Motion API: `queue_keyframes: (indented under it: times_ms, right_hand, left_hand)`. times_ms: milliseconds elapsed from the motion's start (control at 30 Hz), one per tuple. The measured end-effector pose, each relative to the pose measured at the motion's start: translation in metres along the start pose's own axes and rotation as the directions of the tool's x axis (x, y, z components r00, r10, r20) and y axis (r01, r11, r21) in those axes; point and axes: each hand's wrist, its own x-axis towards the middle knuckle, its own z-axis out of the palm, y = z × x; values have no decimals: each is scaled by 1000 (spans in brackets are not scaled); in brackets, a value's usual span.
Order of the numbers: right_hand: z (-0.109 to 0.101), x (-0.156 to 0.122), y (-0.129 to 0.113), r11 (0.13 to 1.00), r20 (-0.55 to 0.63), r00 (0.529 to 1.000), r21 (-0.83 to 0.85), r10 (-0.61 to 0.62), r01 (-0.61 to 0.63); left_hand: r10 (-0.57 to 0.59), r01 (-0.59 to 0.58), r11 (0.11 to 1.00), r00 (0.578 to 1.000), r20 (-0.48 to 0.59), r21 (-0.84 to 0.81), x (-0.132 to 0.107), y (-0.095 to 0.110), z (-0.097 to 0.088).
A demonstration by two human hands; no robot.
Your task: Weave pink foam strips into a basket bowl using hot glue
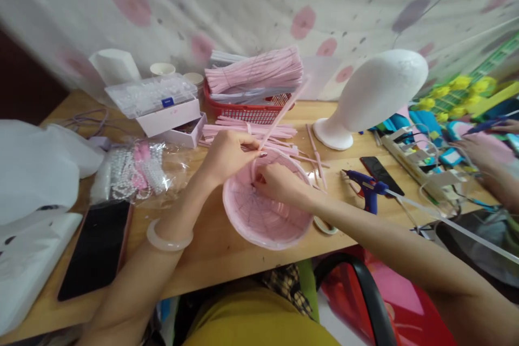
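Note:
A pink bowl-shaped woven piece (267,221), ribbed inside like a hat or basket, lies with its hollow facing me. At its far left rim, my left hand (231,157) is closed in a pinch on a pink pipe cleaner (284,111), whose long end sticks up to the right. My right hand (279,186) reaches into the hollow with curled fingers. A short pink loop runs down by its fingertips, which seem to pinch it; the exact grip is partly hidden. Behind the piece lie bundled pink pipe cleaners (271,131).
A red basket (251,114) of pipe cleaners stands at the back, beside a white foam head (377,92). A blue glue gun (367,186) and a phone (381,173) lie right; bagged beads (138,173) and another phone (95,248) left. Another person's hand (478,146) is far right.

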Motion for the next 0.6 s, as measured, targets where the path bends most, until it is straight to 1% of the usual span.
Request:
queue_keyframes:
  times_ms: [200,433,600]
  right_hand:
    - [5,9,3,1000,76,997,14,-10,9]
    - [0,6,4,1000,89,996,-13,-25,26]
    - [2,9,5,999,133,990,7,-50,50]
  left_hand:
    - [41,-43,998,998,50,51,3,3,4]
    - [64,-68,995,997,48,70,3,4,2]
    - [63,-67,995,996,57,72,4,4,2]
